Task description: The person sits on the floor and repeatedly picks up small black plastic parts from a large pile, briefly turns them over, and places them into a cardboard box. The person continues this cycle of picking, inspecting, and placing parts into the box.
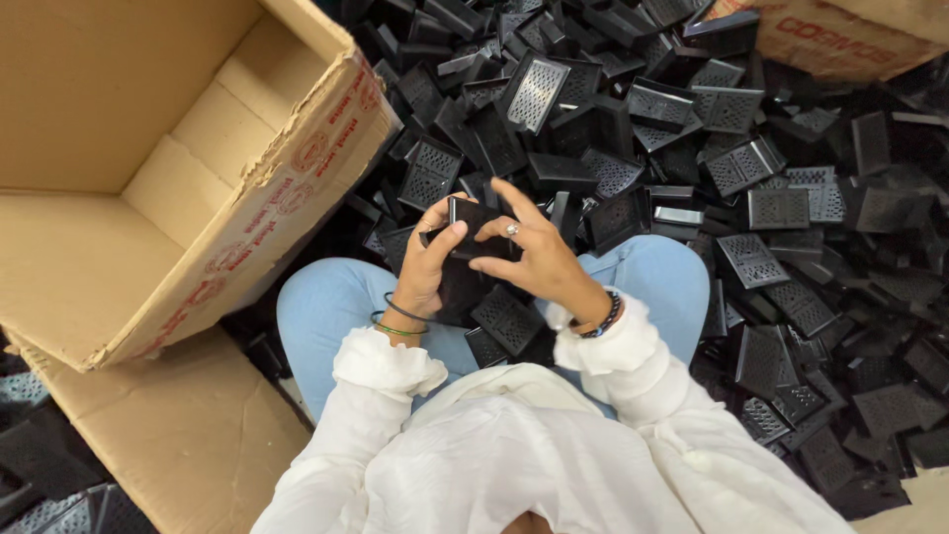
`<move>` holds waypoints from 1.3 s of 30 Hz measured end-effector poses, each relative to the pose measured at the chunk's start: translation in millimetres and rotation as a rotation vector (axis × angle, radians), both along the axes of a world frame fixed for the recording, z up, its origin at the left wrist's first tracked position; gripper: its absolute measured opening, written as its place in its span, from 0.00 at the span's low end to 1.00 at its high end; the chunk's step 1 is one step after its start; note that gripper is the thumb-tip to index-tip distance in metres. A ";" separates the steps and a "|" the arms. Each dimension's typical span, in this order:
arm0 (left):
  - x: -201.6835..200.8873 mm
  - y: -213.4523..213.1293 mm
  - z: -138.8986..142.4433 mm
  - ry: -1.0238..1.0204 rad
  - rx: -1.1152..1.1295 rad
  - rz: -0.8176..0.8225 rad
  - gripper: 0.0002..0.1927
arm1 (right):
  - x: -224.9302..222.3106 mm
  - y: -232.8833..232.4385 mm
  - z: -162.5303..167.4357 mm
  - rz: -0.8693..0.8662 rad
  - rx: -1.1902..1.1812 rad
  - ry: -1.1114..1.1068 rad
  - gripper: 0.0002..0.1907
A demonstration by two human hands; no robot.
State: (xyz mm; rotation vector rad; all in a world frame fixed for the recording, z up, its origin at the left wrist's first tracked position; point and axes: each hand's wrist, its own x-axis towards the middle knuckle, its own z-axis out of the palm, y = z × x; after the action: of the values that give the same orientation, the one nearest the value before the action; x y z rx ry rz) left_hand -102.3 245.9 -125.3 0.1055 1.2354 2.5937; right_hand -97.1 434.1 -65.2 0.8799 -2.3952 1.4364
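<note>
— What's nearest?

— Two perforated black pieces (506,321) on the lap, just under the fingers.

— And the hands?

— The left hand (427,265) and right hand (534,259) both clasp one small black plastic part (473,225), fingers curled around it.

— Beyond the fingertips?

— A heap of black parts (732,168); to their left, an open cardboard box (198,188).

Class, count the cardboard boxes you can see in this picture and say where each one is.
2. One large open cardboard box lies at the left, beside the person's knee, resting on flattened cardboard. A second box shows only partly at the top right corner, behind the black parts pile. Others may be out of view.
</note>
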 end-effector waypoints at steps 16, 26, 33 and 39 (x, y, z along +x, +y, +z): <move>17.6 -2.7 -7.8 0.026 -0.064 0.316 0.41 | 32.5 -42.6 -24.9 -0.052 -0.405 -0.514 0.29; 41.6 1.9 -3.1 0.087 -0.017 0.338 0.29 | 54.1 -58.3 -49.2 -0.054 -0.351 -0.313 0.30; 49.3 -33.0 27.8 0.107 0.159 0.237 0.32 | 46.9 -44.0 -54.2 0.200 -0.797 -1.038 0.24; 52.4 -29.9 31.9 0.050 -0.433 0.467 0.23 | 39.2 -41.3 -52.6 0.170 -0.688 -0.761 0.21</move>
State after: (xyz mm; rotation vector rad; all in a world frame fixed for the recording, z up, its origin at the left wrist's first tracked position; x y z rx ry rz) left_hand -49.9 215.9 -93.3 -0.2308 2.0107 2.6125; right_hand -57.9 392.8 -117.8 0.3924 -1.9427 2.8018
